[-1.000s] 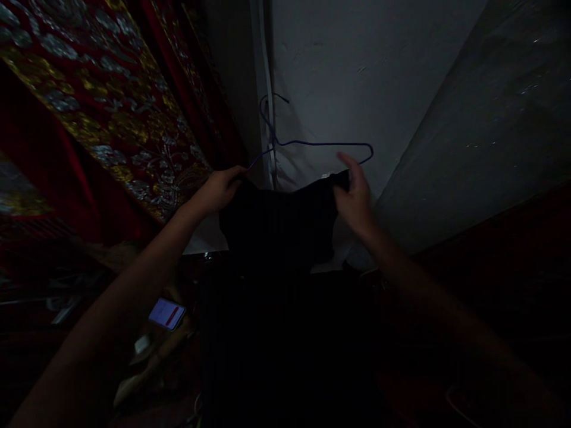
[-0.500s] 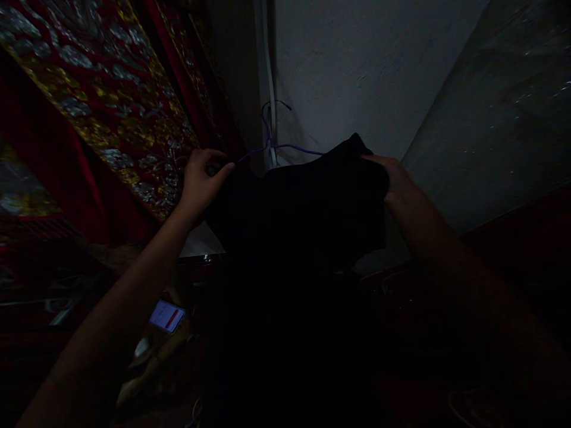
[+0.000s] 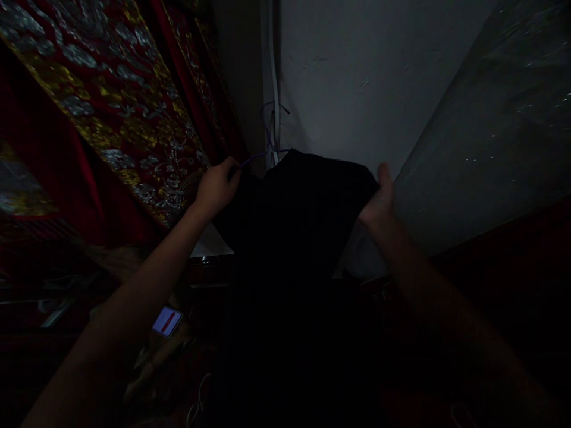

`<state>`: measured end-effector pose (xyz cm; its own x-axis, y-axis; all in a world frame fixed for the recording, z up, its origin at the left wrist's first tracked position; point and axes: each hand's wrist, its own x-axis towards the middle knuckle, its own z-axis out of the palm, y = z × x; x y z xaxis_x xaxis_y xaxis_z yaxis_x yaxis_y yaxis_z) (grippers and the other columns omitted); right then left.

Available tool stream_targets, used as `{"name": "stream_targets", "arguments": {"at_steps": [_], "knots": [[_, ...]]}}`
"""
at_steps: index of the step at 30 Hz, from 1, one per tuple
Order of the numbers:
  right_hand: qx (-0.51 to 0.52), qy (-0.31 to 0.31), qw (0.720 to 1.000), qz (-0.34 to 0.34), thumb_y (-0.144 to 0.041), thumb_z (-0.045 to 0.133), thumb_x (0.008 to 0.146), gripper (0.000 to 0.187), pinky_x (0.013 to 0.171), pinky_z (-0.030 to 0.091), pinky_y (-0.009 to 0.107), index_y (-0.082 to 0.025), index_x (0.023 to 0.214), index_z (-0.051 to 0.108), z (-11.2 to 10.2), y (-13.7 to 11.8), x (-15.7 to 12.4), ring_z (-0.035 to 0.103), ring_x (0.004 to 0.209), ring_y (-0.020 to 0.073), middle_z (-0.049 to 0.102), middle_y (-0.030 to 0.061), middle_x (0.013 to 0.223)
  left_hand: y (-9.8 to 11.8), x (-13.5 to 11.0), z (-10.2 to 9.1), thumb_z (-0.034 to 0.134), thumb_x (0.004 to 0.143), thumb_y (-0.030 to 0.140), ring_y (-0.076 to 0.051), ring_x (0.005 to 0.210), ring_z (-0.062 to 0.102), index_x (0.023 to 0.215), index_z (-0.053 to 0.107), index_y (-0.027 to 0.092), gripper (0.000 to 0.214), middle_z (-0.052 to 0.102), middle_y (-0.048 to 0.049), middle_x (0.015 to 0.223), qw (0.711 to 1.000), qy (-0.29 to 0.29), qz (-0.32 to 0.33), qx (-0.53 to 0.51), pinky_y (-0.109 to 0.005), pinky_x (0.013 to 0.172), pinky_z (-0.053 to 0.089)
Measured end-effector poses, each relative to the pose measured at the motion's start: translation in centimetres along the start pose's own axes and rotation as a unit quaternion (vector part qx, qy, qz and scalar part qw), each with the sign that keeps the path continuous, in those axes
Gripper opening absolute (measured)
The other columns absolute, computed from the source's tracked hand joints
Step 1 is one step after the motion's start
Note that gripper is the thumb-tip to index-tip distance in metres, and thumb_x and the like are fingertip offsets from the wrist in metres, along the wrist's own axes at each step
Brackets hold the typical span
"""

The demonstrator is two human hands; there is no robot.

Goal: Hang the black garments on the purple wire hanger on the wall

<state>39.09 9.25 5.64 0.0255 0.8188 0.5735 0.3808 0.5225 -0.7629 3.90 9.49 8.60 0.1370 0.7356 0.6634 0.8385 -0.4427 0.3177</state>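
Observation:
A black garment [image 3: 297, 220] hangs over a thin purple wire hanger [image 3: 256, 157] against a pale wall. My left hand [image 3: 218, 187] is closed on the hanger's left end and the garment's left shoulder. My right hand [image 3: 379, 202] grips the garment's right shoulder edge, thumb up, with the fingers hidden behind the cloth. Only the hook and the left arm of the hanger show; the rest is under the garment. The scene is very dark.
Red cloth with gold and silver embroidery [image 3: 111, 101] hangs at the left. A white cable or pipe [image 3: 273, 71] runs down the wall corner. A lit phone [image 3: 168, 321] lies low at the left among dim clutter. A grey slanted surface [image 3: 482, 119] fills the right.
The garment has been pulled over the hanger, whose right arm was bare a second ago. My right hand moved from the collar to the right shoulder edge and lowered slightly.

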Motion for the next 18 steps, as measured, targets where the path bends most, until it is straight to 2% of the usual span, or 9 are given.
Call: {"name": "stream_targets", "arguments": {"at_steps": [2,6,7,9,11,12,13,15,18], "knots": [[-0.004,0.001,1.0,-0.01,-0.065,0.004,0.101,0.087,0.086,0.049,0.049,-0.01,0.12,0.069,-0.5,-1.0,0.5,0.062,0.114,0.0314,0.07,0.0186,0.112,0.1,0.9,0.3,0.055,0.09,0.024,-0.026,0.096,0.065,0.108,0.066,0.019,0.022,0.071,-0.0088,0.103,1.0,0.02,-0.006,-0.01,-0.039,0.095,0.046],[-0.036,-0.042,0.998,-0.01,-0.067,0.005,0.1,0.083,0.087,0.048,0.048,-0.019,0.124,0.069,0.5,-5.2,-0.4,0.063,0.117,0.029,0.07,0.0128,0.117,0.1,3.0,1.6,0.058,0.091,0.027,-0.024,0.099,0.063,0.104,0.064,0.018,0.017,0.07,-0.008,0.102,0.995,0.054,-0.032,-0.084,-0.037,0.096,0.047],[-0.022,-0.087,0.996,-0.005,-0.069,0.007,0.1,0.083,0.086,0.05,0.047,-0.02,0.123,0.07,1.0,-6.1,-1.1,0.064,0.115,0.0291,0.07,0.0124,0.115,0.2,3.1,1.9,0.057,0.093,0.03,-0.023,0.098,0.063,0.103,0.064,0.018,0.018,0.069,-0.0078,0.1,0.991,0.055,-0.04,-0.112,-0.036,0.093,0.048],[0.02,-0.231,0.973,-0.006,-0.072,0.021,0.098,0.076,0.086,0.053,0.045,-0.019,0.118,0.071,2.2,-6.8,-2.6,0.066,0.11,0.0292,0.071,0.0122,0.111,0.6,2.5,2.1,0.053,0.096,0.04,-0.021,0.095,0.064,0.103,0.063,0.018,0.025,0.069,-0.007,0.097,0.983,0.037,-0.049,-0.175,-0.033,0.089,0.05],[0.041,-0.356,0.933,-0.026,-0.067,0.045,0.094,0.06,0.09,0.054,0.045,-0.018,0.118,0.07,3.5,-5.8,-4.0,0.067,0.108,0.0286,0.072,0.012,0.111,1.6,0.9,2.1,0.048,0.098,0.051,-0.02,0.095,0.064,0.105,0.062,0.018,0.037,0.069,-0.007,0.097,0.97,0.003,-0.04,-0.24,-0.031,0.087,0.051],[0.03,-0.374,0.926,-0.044,-0.06,0.056,0.09,0.054,0.095,0.053,0.045,-0.018,0.121,0.068,4.1,-4.8,-4.6,0.066,0.11,0.0286,0.071,0.0124,0.115,2.2,0.0,2.2,0.046,0.097,0.057,-0.02,0.097,0.065,0.106,0.062,0.018,0.043,0.07,-0.0076,0.099,0.962,-0.016,-0.032,-0.27,-0.031,0.088,0.051],[0.004,-0.357,0.932,-0.067,-0.053,0.066,0.085,0.056,0.101,0.051,0.047,-0.018,0.129,0.063,4.8,-3.7,-5.2,0.063,0.117,0.0295,0.067,0.0136,0.124,3.0,-1.0,2.3,0.044,0.096,0.062,-0.021,0.1,0.065,0.106,0.063,0.018,0.048,0.07,-0.0086,0.102,0.954,-0.035,-0.025,-0.298,-0.032,0.09,0.052],[-0.076,-0.261,0.955,-0.122,-0.041,0.078,0.074,0.083,0.113,0.041,0.051,-0.017,0.147,0.046,6.4,-1.2,-6.0,0.049,0.135,0.0335,0.05,0.0182,0.147,4.7,-2.6,2.9,0.042,0.094,0.069,-0.023,0.109,0.065,0.106,0.065,0.018,0.057,0.071,-0.0106,0.11,0.932,-0.07,-0.016,-0.354,-0.035,0.097,0.051],[-0.175,-0.174,0.948,-0.199,-0.034,0.085,0.063,0.118,0.121,0.028,0.058,-0.013,0.158,0.019,8.7,1.1,-6.8,0.025,0.15,0.0395,0.026,0.0236,0.16,7.1,-3.7,4.5,0.038,0.093,0.073,-0.027,0.119,0.064,0.108,0.068,0.018,0.064,0.071,-0.0119,0.12,0.877,-0.133,-0.007,-0.462,-0.04,0.105,0.049]]}}
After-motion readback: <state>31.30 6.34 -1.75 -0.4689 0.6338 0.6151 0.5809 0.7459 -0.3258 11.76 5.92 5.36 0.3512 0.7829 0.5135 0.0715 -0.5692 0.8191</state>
